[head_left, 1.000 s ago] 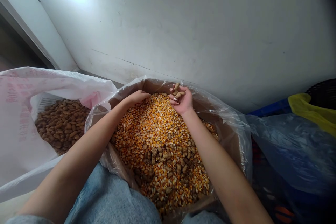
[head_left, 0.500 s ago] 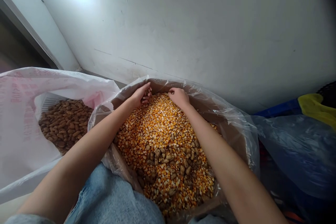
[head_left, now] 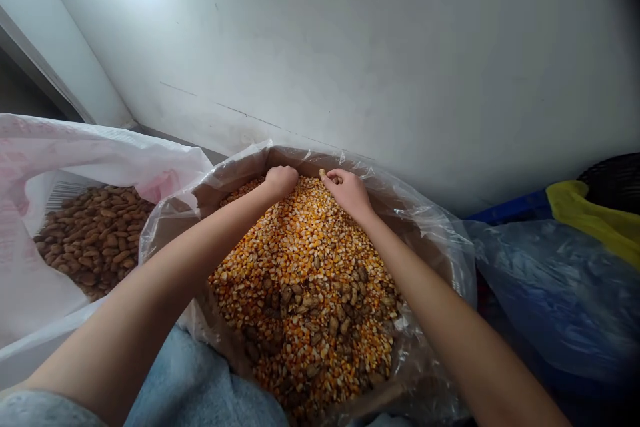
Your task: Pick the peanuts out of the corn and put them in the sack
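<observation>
Corn kernels (head_left: 305, 233): at six o'clock I see orange-yellow flecked with cream
Unshelled peanuts (head_left: 100, 233): tan-brown, nine o'clock
Sack (head_left: 17, 273): white with pink print, nine o'clock
Jeans (head_left: 200, 380): faded blue, seven o'clock
Wall (head_left: 350, 47): greyish white, twelve o'clock

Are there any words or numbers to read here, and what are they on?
No word or number can be read clearly.
White sack, outside: pink printing, too faint and blurred to read.
Same white sack, by its opening: dark stripes like a barcode; any numbers there are too small to read.
</observation>
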`<state>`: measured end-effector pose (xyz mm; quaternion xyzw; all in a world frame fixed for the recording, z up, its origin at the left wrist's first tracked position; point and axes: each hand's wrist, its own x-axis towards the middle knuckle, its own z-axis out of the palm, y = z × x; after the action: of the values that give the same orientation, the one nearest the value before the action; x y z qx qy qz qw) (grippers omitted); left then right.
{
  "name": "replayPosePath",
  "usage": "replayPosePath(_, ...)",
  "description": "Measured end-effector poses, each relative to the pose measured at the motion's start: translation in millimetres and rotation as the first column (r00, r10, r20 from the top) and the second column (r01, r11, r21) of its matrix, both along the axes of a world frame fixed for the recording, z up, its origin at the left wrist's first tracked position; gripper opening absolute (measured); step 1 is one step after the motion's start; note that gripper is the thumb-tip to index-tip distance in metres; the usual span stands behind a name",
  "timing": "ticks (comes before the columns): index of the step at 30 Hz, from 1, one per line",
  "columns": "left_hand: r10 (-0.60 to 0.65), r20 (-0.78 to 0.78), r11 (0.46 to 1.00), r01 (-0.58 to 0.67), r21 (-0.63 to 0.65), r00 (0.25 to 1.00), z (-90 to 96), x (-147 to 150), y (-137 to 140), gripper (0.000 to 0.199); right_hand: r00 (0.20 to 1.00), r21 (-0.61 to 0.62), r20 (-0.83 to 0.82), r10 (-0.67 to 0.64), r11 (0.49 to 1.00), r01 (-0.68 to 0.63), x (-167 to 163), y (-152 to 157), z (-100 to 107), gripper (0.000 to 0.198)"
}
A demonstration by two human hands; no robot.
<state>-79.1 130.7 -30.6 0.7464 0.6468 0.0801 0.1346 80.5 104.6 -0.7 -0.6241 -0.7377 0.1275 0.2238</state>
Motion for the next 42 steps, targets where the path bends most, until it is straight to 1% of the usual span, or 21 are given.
replayPosePath(5, 0.05, -0.01, 0.998, -0.05, -0.041, 0.999, 0.7, 10, 0, 0.027, 0.979, -0.013, -0.205, 0.018, 1.0, -0.022, 1, -21, 12, 0.03)
replayPosePath(9, 0.069, -0.001, 0.995, -0.069, -0.067, 0.998, 9.5, 5, -2, 0.03, 0.943, -0.016, -0.327, 0.062, 0.997, -0.071, 0, -39, 28, 0.031)
replayPosePath(12, 0.042, 0.038, 0.998, -0.041, -0.042, 0.998, 26.4, -11, -12, 0.032, 0.917, -0.048, -0.395, 0.061, 0.995, -0.087, 3, -51, 35, 0.036)
replayPosePath(14, 0.005, 0.16, 1.0, -0.007, 0.011, 0.987, 44.1, -29, -28, 0.03, 0.889, -0.083, -0.455, 0.05, 0.992, -0.098, 6, -57, 34, 0.038)
replayPosePath(15, -0.011, 0.265, 1.0, 0.006, 0.022, 0.964, 54.4, -41, -41, 0.029, 0.871, -0.11, -0.49, 0.038, 0.988, -0.105, 8, -59, 32, 0.038)
replayPosePath(16, -0.016, 0.395, 1.0, 0.019, -0.003, 0.919, 65.0, -54, -55, 0.028, 0.849, -0.148, -0.528, 0.023, 0.982, -0.119, 8, -60, 29, 0.037)
replayPosePath(17, 0.011, 0.533, 0.995, 0.041, -0.086, 0.846, 75.4, -69, -71, 0.029, 0.823, -0.195, -0.568, 0.006, 0.971, -0.141, 8, -61, 27, 0.037)
replayPosePath(18, 0.078, 0.666, 0.98, 0.065, -0.187, 0.742, 84.9, -85, -88, 0.03, 0.795, -0.244, -0.607, -0.013, 0.954, -0.171, 7, -62, 25, 0.037)
replayPosePath(19, 0.164, 0.764, 0.953, 0.099, -0.285, 0.624, 92.9, -101, -106, 0.031, 0.766, -0.291, -0.642, -0.033, 0.935, -0.204, 4, -63, 24, 0.036)
replayPosePath(21, 0.341, 0.849, 0.904, 0.107, -0.414, 0.403, 103.4, -135, -139, 0.029, 0.713, -0.361, -0.698, -0.075, 0.896, -0.259, -4, -66, 25, 0.036)
replayPosePath(23, 0.474, 0.854, 0.864, 0.072, -0.498, 0.214, 105.9, -168, -165, 0.024, 0.668, -0.404, -0.734, -0.12, 0.869, -0.288, -17, -71, 31, 0.034)
replayPosePath(26, 0.588, 0.806, 0.809, 0.019, -0.588, -0.065, 98.2, -211, -188, 0.019, 0.597, -0.436, -0.787, -0.159, 0.828, -0.353, -41, -78, 43, 0.028)
replayPosePath(29, 0.601, 0.72, 0.763, -0.017, -0.646, -0.345, 83.1, -245, -199, 0.011, 0.528, -0.421, -0.838, -0.139, 0.782, -0.461, -74, -83, 54, 0.022)
replayPosePath(31, 0.579, 0.647, 0.718, -0.065, -0.693, -0.495, 72.4, -260, -204, 0.009, 0.514, -0.437, -0.848, -0.131, 0.722, -0.537, -102, -85, 62, 0.02)
replayPosePath(32, 0.559, 0.617, 0.691, -0.101, -0.716, -0.553, 67.7, -265, -206, 0.01, 0.518, -0.459, -0.845, -0.134, 0.677, -0.575, -118, -86, 66, 0.019)
replayPosePath(33, 0.537, 0.596, 0.66, -0.143, -0.738, -0.597, 63.8, -269, -208, 0.01, 0.528, -0.491, -0.837, -0.145, 0.624, -0.608, -135, -88, 70, 0.018)
replayPosePath(35, 0.496, 0.585, 0.604, -0.229, -0.763, -0.642, 59.0, -272, -212, 0.008, 0.546, -0.55, -0.818, -0.178, 0.519, -0.655, -174, -93, 77, 0.016)
replayPosePath(37, 0.473, 0.61, 0.571, -0.306, -0.762, -0.636, 58.4, -271, -214, 0.013, 0.545, -0.59, -0.803, -0.242, 0.459, -0.665, -212, -98, 82, 0.013)
replayPosePath(39, 0.483, 0.641, 0.559, -0.353, -0.75, -0.596, 61.1, -267, -217, 0.024, 0.52, -0.586, -0.809, -0.274, 0.435, -0.684, -244, -103, 86, 0.017)
replayPosePath(41, 0.493, 0.69, 0.566, -0.407, -0.717, -0.529, 66.0, -261, -220, 0.03, 0.451, -0.498, -0.867, -0.213, 0.435, -0.75, -261, -105, 90, 0.023)
replayPosePath(42, 0.48, 0.729, 0.577, -0.449, -0.682, -0.488, 68.8, -258, -221, 0.03, 0.414, -0.444, -0.895, -0.166, 0.436, -0.783, -262, -105, 91, 0.026)
